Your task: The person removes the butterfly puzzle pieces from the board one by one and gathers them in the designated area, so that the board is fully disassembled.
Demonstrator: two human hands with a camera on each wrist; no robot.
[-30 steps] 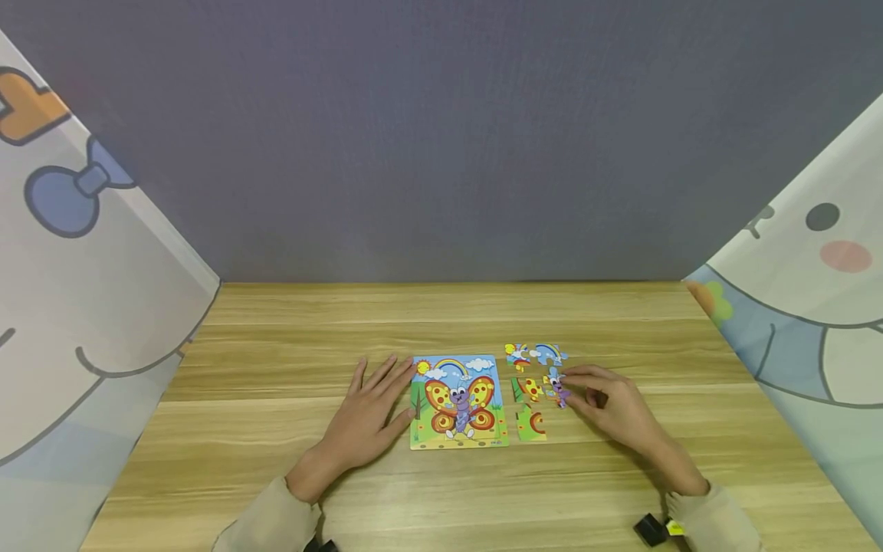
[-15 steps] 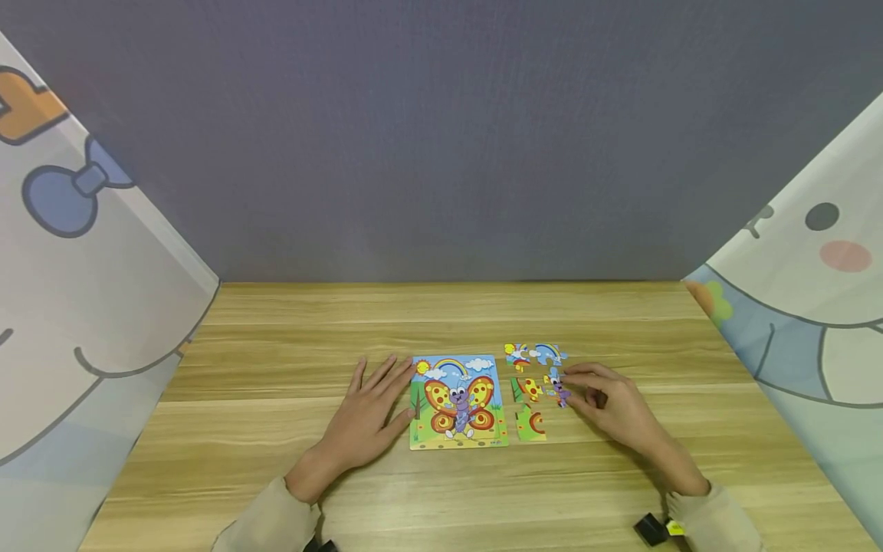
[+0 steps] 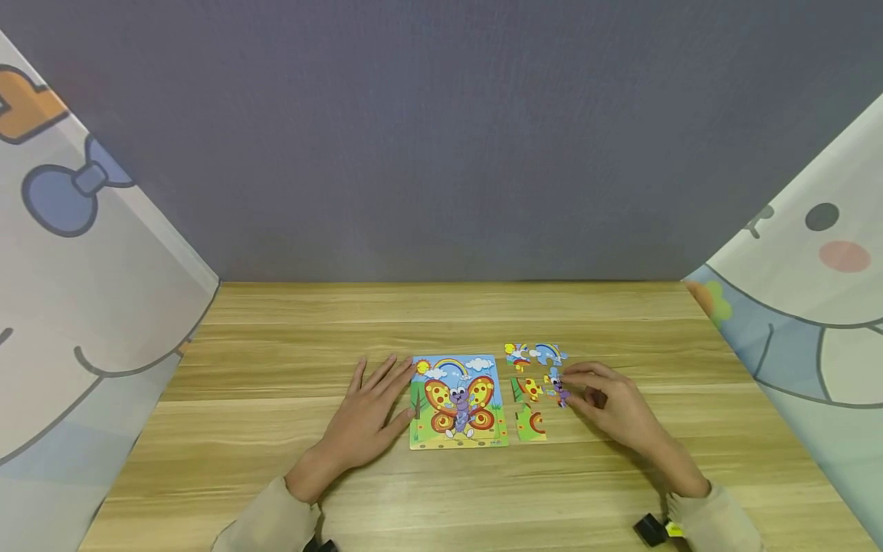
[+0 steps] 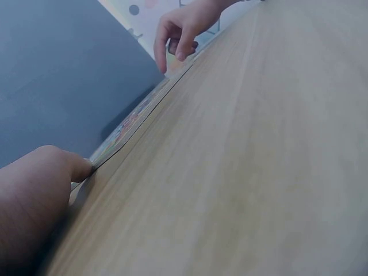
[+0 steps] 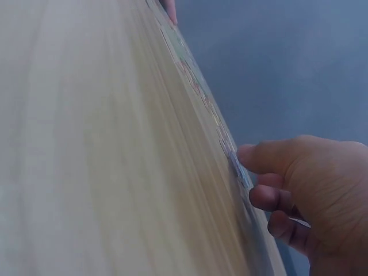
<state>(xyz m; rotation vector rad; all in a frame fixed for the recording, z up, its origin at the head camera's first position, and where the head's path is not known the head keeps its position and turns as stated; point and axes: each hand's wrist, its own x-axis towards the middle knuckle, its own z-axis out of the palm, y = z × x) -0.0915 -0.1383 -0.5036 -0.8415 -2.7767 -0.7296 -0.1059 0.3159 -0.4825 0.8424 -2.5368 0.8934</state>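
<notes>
While our left hand point(image 3: 369, 418) rests w/ fingers straight and spread at the left edge of the butterfly board point(image 3: 461, 402), we've got our right hand point(image 3: 614, 406) pinching the right side of the purple piece point(image 3: 557, 391) btwn thumb and forefinger. That piece is on the surface point(image 3: 345, 322), right of the board, w/ its left edge right up by the wing piece point(image 3: 529, 389); whether the two are locked or just adjoining, we can't tell. Farther from us, the sun piece point(image 3: 516, 351) and rainbow piece point(image 3: 549, 353) lie side by side; nearer us, the green piece point(image 3: 531, 424) sits below the wing piece. We'd call the step in hand fitting the purple piece into the middle row, approx. halfway thru, w/ the board prob. serving as our ref. pic. Next move, we reckon, calls for lining up tab and notch, a light nudge left, then a press down flat, w/o shoving the wing piece out of its spot.
</notes>
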